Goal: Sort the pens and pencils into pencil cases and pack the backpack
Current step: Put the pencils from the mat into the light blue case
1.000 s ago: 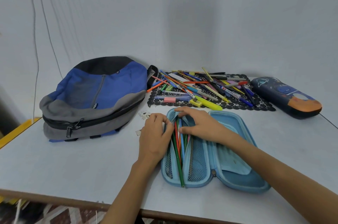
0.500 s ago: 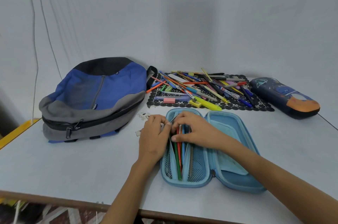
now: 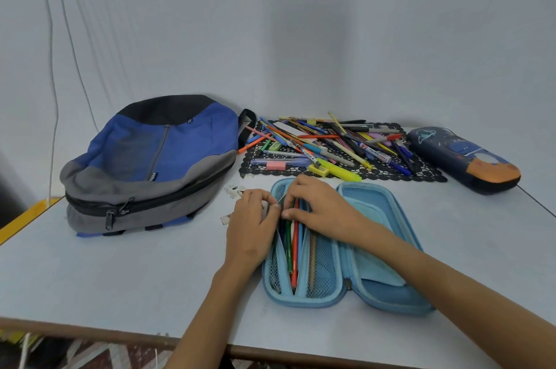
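While L fingers point(image 3: 269, 201) pinch case flap point(image 3: 280, 248), R fingers point(image 3: 298, 191) pinch pencils point(image 3: 295, 243) — nr table edge point(image 3: 90, 330).

**Not seen, or not seen whole**

- Coloured pencils point(image 3: 295, 236): far ends covered by left hand point(image 3: 251, 227) and right hand point(image 3: 323, 207); whether either grips them cannot be told.
- Open blue case point(image 3: 370, 197): right half partly under the right forearm.
- Both forearms: cut by the near edge.
- Pen pile point(image 3: 331, 143): lower layers buried; barrel print unreadable.
- Small printed scraps point(image 3: 234, 189), left of the hands: too small to identify.
- Yellow ledge point(image 3: 27, 215): cut by the left edge.
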The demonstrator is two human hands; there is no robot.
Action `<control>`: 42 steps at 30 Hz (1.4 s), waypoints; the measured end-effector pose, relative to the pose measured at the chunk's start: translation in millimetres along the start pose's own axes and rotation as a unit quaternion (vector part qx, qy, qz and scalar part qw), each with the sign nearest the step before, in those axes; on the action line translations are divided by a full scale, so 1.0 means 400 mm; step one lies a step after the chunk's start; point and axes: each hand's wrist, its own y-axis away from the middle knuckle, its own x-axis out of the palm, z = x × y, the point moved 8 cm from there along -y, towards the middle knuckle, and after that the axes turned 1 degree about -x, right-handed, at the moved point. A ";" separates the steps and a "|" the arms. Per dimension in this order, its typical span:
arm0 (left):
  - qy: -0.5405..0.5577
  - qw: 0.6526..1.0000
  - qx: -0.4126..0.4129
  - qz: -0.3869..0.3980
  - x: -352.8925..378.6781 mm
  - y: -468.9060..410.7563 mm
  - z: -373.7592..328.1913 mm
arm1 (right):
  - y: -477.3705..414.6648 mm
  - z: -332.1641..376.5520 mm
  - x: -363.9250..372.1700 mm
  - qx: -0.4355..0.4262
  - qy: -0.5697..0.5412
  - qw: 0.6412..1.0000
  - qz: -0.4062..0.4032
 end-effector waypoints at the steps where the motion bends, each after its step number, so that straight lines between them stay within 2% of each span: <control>1: 0.006 1.000 0.004 0.004 0.000 0.000 -0.001 | 0.006 0.006 -0.002 -0.025 0.003 0.999 0.029; 4: 0.011 0.999 0.029 0.026 0.004 -0.003 -0.006 | 0.044 0.018 -0.012 -0.081 0.013 0.991 0.106; 7: -0.013 0.996 0.061 0.065 0.018 0.001 -0.017 | 0.077 0.009 -0.021 -0.099 -0.004 0.987 0.128; 14: -0.079 0.985 0.079 0.129 0.054 0.006 -0.016 | 0.083 0.003 -0.053 -0.092 -0.158 0.983 0.018; 17: -0.126 0.979 0.079 0.141 0.061 0.008 -0.012 | 0.078 0.002 -0.045 -0.086 -0.172 0.981 0.005; 21: -0.115 0.977 0.068 0.166 0.064 0.012 -0.012 | 0.083 -0.012 -0.045 -0.067 -0.197 0.978 -0.011; 25: -0.096 0.960 0.041 0.259 0.069 0.026 -0.010 | 0.088 -0.013 -0.053 -0.073 -0.198 0.977 -0.038; 27: -0.104 0.954 0.044 0.277 0.071 0.029 -0.008 | 0.090 -0.010 -0.052 -0.085 -0.195 0.976 -0.049; 37: -0.172 0.954 0.062 0.237 0.081 0.033 -0.008 | 0.091 -0.008 -0.048 -0.098 -0.195 0.974 -0.065; 42: -0.080 0.976 0.028 0.200 0.019 0.018 -0.013 | 0.097 -0.008 -0.054 -0.104 -0.203 0.971 -0.070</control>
